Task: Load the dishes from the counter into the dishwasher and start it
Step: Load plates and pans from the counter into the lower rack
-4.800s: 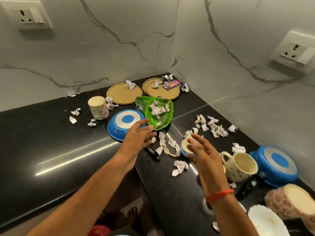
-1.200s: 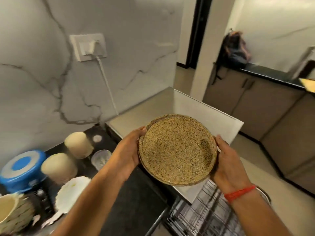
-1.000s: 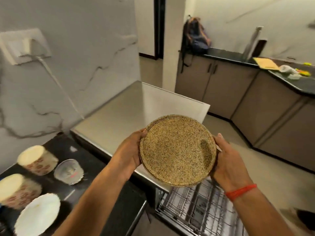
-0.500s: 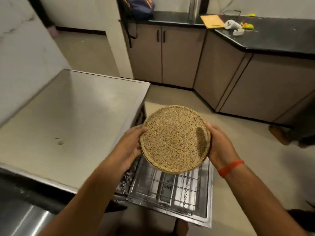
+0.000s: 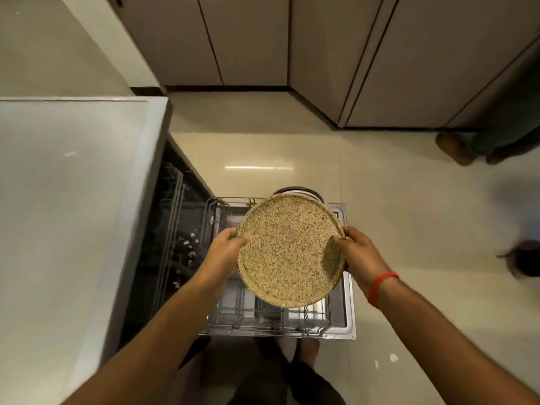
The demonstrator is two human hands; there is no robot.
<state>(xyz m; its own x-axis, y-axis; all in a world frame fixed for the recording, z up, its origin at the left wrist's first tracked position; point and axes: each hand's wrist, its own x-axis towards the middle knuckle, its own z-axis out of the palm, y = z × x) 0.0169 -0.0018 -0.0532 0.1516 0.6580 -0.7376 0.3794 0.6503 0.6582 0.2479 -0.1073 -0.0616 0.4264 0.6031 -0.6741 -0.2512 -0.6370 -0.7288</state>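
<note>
Plate [image 5: 287, 249] — gripped by left hand [image 5: 225, 252] and right hand [image 5: 358, 254] | risk: slips, hits rack [image 5: 263, 320] at mid-frame

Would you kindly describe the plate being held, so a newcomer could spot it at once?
Beside the steel counter, the dishwasher's lower rack is pulled out over the floor. Above it, the left hand and right hand hold the speckled plate by its rim: round, tan, grainy, unlike the bare wire below.

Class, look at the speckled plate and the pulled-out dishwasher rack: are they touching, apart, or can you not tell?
Cannot tell. In the head view the speckled plate, gripped by both hands, hides the dishwasher rack beneath it, so neither contact nor gap shows.
</note>
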